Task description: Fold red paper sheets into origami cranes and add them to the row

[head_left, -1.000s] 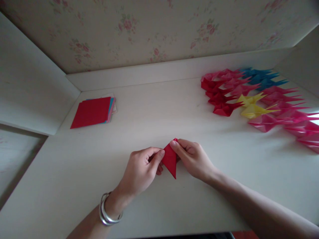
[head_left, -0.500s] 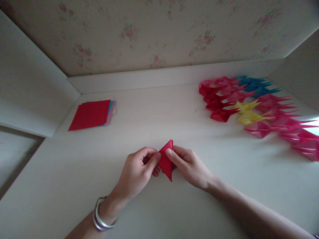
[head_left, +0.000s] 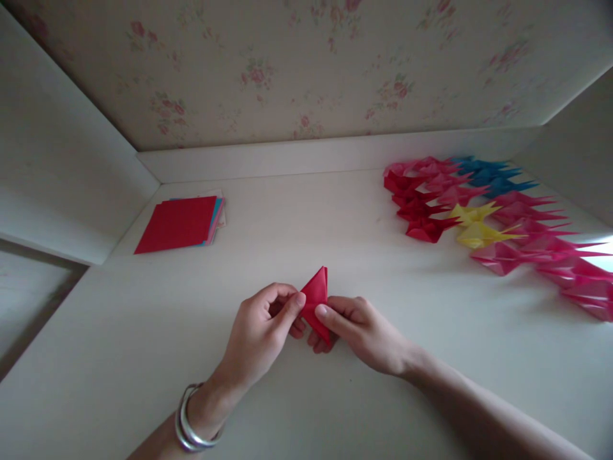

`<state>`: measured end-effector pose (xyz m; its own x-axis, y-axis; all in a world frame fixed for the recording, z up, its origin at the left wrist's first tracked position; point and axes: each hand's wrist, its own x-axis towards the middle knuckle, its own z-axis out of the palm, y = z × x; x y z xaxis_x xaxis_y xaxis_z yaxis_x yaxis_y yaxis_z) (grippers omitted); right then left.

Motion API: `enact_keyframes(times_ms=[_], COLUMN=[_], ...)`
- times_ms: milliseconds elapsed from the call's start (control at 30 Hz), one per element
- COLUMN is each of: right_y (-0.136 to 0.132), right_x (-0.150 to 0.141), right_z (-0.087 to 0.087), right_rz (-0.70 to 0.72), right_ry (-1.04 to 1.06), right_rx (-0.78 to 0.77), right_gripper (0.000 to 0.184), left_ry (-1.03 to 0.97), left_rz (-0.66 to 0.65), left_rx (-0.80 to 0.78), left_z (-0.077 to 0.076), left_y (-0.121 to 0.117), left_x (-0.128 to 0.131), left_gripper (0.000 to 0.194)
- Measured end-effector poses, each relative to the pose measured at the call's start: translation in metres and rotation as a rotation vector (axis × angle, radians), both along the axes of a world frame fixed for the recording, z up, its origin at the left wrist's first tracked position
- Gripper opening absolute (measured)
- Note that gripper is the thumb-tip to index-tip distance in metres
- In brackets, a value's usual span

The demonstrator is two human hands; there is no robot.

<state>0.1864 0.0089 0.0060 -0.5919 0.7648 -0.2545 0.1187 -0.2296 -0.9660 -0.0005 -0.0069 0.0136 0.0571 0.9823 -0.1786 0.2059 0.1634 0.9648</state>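
Observation:
A small piece of folded red origami paper [head_left: 316, 291], pointed at top and bottom, is held between my two hands above the white table. My left hand [head_left: 268, 326] pinches its left corner between thumb and fingers. On the right edge, lower down, my right hand [head_left: 357, 329] grips it, with the thumb pressed on the front face and some fingers curled behind the bottom point. The fingertips behind the paper are partly hidden.
A stack of square paper sheets [head_left: 177, 223], red on top, lies at the back left. Several folded paper cranes in red [head_left: 428, 229], pink [head_left: 500, 257], yellow [head_left: 483, 234] and blue [head_left: 488, 176] stand in rows at the right. A low white ledge [head_left: 268, 160] runs along the papered wall.
My right thumb has slid down the red paper's right side, from near its top point to its lower half. The left hand keeps its pinch. The view has shifted slightly.

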Motion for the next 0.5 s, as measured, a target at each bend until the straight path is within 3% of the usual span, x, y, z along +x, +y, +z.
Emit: enact_keyframes(times_ms=[333, 500], right_y=[-0.0026, -0.0039], right_x=[-0.0033, -0.0035], right_z=[-0.0022, 0.0002], right_rz=[-0.012, -0.047], right_ry=[0.005, -0.094], right_rx=[0.000, 0.015], right_gripper=[0.043, 0.042], left_ry=[-0.006, -0.033], left_rz=[0.065, 0.076], left_rx=[0.040, 0.028], left_z=[-0.0027, -0.0025], left_y=[-0.0003, -0.0001], left_x=[-0.0011, -0.0009], left_gripper=[0.022, 0.023])
